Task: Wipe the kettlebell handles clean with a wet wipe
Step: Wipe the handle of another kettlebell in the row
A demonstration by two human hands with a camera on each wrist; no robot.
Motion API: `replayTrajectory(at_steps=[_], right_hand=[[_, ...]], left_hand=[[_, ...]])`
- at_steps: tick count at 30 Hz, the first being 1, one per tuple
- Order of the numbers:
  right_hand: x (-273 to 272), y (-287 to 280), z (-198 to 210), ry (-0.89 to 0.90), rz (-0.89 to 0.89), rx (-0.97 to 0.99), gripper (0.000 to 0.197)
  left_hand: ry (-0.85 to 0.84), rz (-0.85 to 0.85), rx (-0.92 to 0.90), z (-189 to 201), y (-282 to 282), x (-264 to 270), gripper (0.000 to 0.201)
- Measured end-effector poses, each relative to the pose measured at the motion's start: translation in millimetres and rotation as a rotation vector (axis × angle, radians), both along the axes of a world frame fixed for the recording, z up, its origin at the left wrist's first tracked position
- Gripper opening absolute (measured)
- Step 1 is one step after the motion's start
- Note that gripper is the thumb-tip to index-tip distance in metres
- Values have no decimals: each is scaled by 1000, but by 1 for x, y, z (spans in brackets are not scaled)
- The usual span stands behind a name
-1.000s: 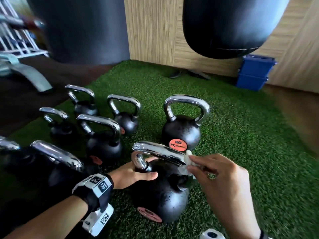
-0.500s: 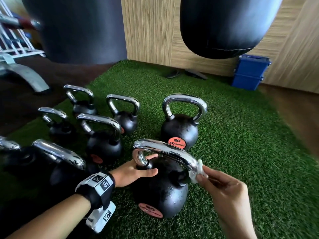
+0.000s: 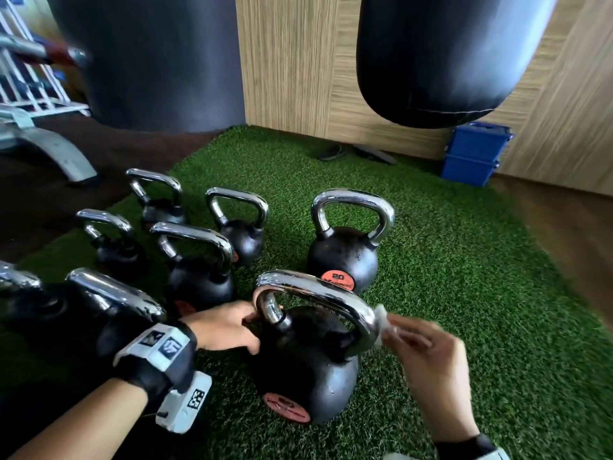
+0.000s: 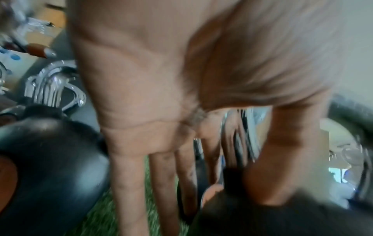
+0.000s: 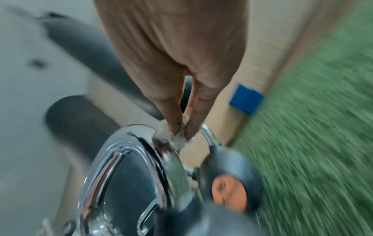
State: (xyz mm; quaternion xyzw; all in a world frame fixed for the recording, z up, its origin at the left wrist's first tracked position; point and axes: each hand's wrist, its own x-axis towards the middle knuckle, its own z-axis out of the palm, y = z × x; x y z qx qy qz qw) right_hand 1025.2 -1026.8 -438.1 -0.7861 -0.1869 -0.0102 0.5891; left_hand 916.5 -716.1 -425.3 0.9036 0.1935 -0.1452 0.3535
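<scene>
Right hand [image 3: 428, 356] pinches wet wipe [image 3: 381, 318] on lower-centre kettlebell [image 3: 305, 370] handle [image 3: 318, 288], left hand [image 3: 225, 327] flat, bracing it; other kettlebells [image 3: 199, 283] at left probably pending.

Front and centre, the nearest kettlebell [image 3: 305, 366]: black round body, orange label low on its face, sitting on the green turf [image 3: 464, 293]. Its chrome handle [image 3: 318, 292] arches over the top, shiny and speckled. The wet wipe [image 3: 384, 322], a small crumpled white wad, is pressed onto the handle's right-hand bend, pinched in the right hand's [image 3: 428, 363] fingers [image 5: 173, 118]. Just behind stands an upright kettlebell marked 20 [image 3: 343, 257]. More chrome-handled ones [image 3: 199, 280] cluster to the left.
</scene>
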Motion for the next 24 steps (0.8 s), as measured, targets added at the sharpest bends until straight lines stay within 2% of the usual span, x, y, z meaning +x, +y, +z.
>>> replayTrajectory(at_steps=[1,3,5,6,8,11,14,20,22,24], right_hand=[[0,2,17,-195,-39,-86,25],[-3,11,53,-400,6,-98,24],[-9,21,84,-459,130,-19,22],[-12,28,97,-465,188,28,22],[-15,41,116,-480,264,73,25],[-19,62,130,-457,360,138,31],[-24,76,133,-465,372,185,37],[-28,82,126,-586,150,153,41],[-27,81,121,-567,172,122,42],[-23,73,112,-508,241,61,44]], left_hand=[[-60,41,-11,8,4,-4,39],[-283,148,26,28,10,-12,44],[-542,220,60,56,12,-16,29],[-638,188,-4,70,8,-17,24],[-738,87,-250,98,-6,-14,35],[-724,-24,-525,127,-35,-6,38],[-677,-84,-601,135,-49,-1,34],[-715,-211,-605,125,-38,-2,35],[-704,-220,-586,119,-35,0,38],[-719,-219,-443,112,-33,5,39]])
